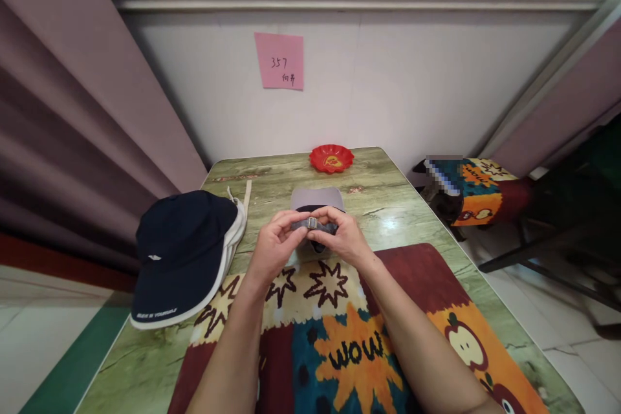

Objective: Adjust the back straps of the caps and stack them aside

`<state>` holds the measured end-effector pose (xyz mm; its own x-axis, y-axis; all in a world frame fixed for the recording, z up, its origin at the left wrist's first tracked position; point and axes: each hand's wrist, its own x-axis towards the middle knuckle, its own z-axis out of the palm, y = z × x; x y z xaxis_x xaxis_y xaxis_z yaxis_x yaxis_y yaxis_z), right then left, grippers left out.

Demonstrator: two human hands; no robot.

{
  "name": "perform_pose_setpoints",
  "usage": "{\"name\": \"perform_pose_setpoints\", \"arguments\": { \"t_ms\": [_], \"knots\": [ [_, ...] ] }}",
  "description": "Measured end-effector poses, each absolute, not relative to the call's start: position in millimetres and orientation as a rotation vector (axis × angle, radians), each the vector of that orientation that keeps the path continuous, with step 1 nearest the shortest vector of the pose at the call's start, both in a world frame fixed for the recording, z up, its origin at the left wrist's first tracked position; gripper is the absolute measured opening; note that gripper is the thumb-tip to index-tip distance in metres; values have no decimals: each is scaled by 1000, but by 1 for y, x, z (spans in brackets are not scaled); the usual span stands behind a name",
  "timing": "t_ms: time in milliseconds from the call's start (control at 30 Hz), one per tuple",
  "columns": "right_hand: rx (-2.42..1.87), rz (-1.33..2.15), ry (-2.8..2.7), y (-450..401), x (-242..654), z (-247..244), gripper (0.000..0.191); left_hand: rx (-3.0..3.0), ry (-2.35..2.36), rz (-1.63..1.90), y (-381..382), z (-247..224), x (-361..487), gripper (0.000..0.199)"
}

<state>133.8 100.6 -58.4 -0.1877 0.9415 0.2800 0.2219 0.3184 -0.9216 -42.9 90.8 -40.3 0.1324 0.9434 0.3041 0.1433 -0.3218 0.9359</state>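
Observation:
Between my two hands is a grey-and-dark cap, its light grey brim facing away from me. Its back strap, with a small metal buckle, is stretched across toward me. My left hand pinches the strap just left of the buckle with thumb and fingers. On the other side, my right hand pinches it in the same way. The cap's crown is mostly hidden behind the fingers. To the left, a stack of caps topped by a navy one with a white edge lies on the table.
A red scalloped dish stands at the table's far edge by the wall. The wooden-pattern table carries a colourful mat under my forearms. A pink note is stuck on the wall. Curtains hang at left; a covered stool stands at right.

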Motion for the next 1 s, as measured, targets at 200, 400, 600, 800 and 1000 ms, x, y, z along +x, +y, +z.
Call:
{"name": "perform_pose_setpoints", "arguments": {
  "t_ms": [200, 400, 600, 800, 1000],
  "knots": [
    [-1090, 687, -1692, 100, 131, -56, 24, 1524, 1135, 1288, 90, -42, -39, 19],
    [-1057, 645, -1752, 99, 132, -52, 19, 1290, 1106, 1323, 87, -40, -32, 42],
    [-1094, 614, -1761, 98, 133, -50, 15, 1308, 1122, 1421, 85, -35, -28, 49],
    [-1100, 581, -1788, 98, 133, -53, 15, 1207, 1108, 1405, 88, -36, -32, 54],
    [-1039, 554, -1865, 101, 133, -59, 18, 1289, 1191, 1222, 88, -38, -40, 52]
  ]
}}
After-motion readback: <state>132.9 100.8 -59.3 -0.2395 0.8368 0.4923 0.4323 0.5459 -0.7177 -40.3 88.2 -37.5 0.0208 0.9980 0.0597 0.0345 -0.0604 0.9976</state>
